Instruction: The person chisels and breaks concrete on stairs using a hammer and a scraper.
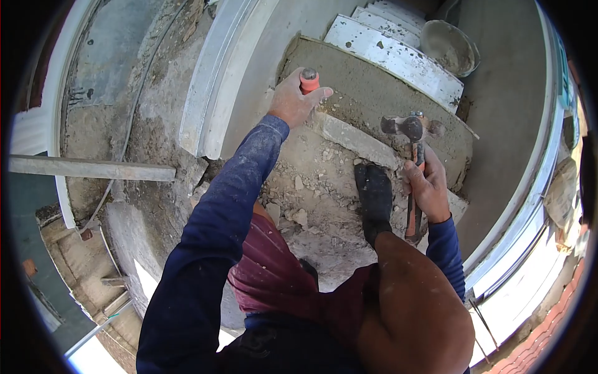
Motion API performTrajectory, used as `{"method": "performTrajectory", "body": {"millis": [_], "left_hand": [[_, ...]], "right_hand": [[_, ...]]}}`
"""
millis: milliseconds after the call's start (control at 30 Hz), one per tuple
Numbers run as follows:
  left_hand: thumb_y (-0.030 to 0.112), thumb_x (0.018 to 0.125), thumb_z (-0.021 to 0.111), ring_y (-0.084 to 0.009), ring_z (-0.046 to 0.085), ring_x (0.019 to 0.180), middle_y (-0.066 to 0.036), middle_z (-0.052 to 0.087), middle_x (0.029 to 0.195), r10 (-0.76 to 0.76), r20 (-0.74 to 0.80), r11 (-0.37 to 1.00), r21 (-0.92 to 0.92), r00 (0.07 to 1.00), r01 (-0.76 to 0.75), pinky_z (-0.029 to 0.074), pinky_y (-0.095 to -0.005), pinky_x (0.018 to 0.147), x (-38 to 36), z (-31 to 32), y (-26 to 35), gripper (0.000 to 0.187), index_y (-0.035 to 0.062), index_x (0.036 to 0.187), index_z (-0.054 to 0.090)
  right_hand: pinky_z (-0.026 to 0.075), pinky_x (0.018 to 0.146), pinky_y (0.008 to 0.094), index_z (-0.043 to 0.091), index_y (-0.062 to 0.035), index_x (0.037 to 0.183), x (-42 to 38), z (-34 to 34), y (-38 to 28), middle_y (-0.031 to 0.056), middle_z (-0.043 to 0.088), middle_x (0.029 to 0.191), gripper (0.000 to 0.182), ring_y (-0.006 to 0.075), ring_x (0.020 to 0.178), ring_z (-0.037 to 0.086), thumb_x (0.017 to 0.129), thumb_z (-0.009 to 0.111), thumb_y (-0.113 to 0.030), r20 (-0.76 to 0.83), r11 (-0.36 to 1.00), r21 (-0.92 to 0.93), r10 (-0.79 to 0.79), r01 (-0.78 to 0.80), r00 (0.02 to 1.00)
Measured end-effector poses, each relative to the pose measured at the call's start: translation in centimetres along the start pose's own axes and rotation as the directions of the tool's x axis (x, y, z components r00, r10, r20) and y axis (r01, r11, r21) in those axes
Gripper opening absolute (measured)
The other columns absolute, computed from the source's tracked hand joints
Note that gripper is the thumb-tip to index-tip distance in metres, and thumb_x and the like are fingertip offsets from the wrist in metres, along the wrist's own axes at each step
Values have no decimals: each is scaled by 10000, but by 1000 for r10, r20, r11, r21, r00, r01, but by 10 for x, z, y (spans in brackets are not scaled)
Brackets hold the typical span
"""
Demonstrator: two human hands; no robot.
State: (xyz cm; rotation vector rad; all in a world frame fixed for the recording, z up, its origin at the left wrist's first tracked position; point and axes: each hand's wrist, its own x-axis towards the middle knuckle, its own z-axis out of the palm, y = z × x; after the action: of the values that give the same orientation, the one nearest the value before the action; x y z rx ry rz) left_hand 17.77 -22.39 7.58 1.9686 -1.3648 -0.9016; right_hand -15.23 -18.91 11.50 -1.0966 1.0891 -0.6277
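My left hand (294, 101) is closed around a chisel with an orange grip (309, 81), held against the edge of a concrete step (374, 93). My right hand (427, 184) grips the orange handle of a hammer, whose steel head (405, 126) hangs over the step to the right of the chisel. A pale stone strip (355, 141) runs along the step's edge between the two hands. Broken concrete rubble (308, 193) lies below it. My foot in a black sock (375, 199) rests on the rubble beside the right hand.
White tiled steps (398, 56) rise beyond the concrete one, with a grey bucket (450, 47) at the top right. A white moulding (215, 81) runs along the left. A wooden plank (93, 168) juts in from the left. A white railing (529, 206) borders the right side.
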Motion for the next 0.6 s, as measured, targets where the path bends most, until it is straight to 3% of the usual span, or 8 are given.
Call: {"method": "performTrajectory", "body": {"millis": [33, 100, 133, 267, 367, 467, 500, 600], "left_hand": [[412, 794, 808, -231, 652, 876, -108, 677, 965, 1, 12, 999, -39, 1000, -1, 515, -378, 854, 0, -1, 3, 507, 38, 1071, 606], [429, 790, 807, -239, 653, 860, -112, 678, 942, 9, 23, 992, -127, 1000, -6, 516, -385, 849, 3, -3, 10, 526, 31, 1067, 604], [402, 794, 810, -214, 647, 864, -101, 676, 937, 19, 34, 994, -106, 999, -15, 515, -365, 847, 5, -2, 9, 491, 34, 1047, 607], [356, 806, 817, -162, 635, 860, -80, 673, 917, 13, 131, 1000, 3, 991, -13, 514, -323, 831, 10, -5, 18, 424, 43, 1009, 617], [368, 807, 814, -180, 636, 851, -91, 674, 911, 80, 180, 990, 102, 980, -99, 513, -338, 819, 7, -2, 22, 428, 43, 1010, 624], [392, 807, 808, -225, 634, 852, -111, 676, 917, 108, 234, 982, 129, 966, -141, 508, -370, 818, 15, 2, 27, 446, 36, 1012, 632], [402, 807, 805, -242, 633, 853, -118, 677, 920, 97, 257, 983, 129, 961, -133, 506, -381, 820, 17, 2, 28, 455, 34, 1013, 634], [437, 808, 795, -277, 632, 864, -128, 680, 932, 124, 300, 976, 135, 946, -171, 501, -402, 830, 18, 2, 33, 484, 29, 1014, 637]], "right_hand": [[395, 476, 240, 539, 8, 1192, -3, -2, -2, -13, 523, 683, 269, 67, 545, 479, 1005, 580, -180, -27, 998, 4, -56, 56, 998], [396, 474, 237, 535, 13, 1202, -6, -3, -11, -14, 520, 687, 272, 60, 545, 474, 1008, 571, -174, -81, 994, -105, -17, 8, 997], [396, 473, 235, 533, 15, 1207, -4, -3, -16, -15, 519, 690, 273, 57, 545, 472, 1010, 567, -171, -101, 987, -163, -12, -5, 995], [384, 478, 220, 542, 29, 1229, 3, 2, -37, -15, 521, 704, 293, 54, 542, 463, 1011, 566, -166, -63, 996, -86, -44, 38, 997], [392, 487, 220, 547, 22, 1224, 8, 14, -92, 4, 538, 726, 300, 62, 551, 479, 1019, 564, -195, -61, 971, 7, -239, 240, 969], [417, 530, 235, 392, 19, 1440, 16, 24, -152, 47, 518, 785, 508, 87, 567, 474, 1037, 530, -257, -170, 829, -32, -555, 558, 814], [425, 518, 233, 449, -2, 1310, 23, 33, -164, 51, 551, 789, 389, 87, 570, 493, 1040, 536, -268, -225, 771, 43, -612, 635, 758], [455, 511, 256, 498, -34, 1147, 40, 54, -149, 61, 574, 776, 269, 106, 595, 543, 1045, 533, -281, -252, 746, 90, -624, 660, 740]]}}
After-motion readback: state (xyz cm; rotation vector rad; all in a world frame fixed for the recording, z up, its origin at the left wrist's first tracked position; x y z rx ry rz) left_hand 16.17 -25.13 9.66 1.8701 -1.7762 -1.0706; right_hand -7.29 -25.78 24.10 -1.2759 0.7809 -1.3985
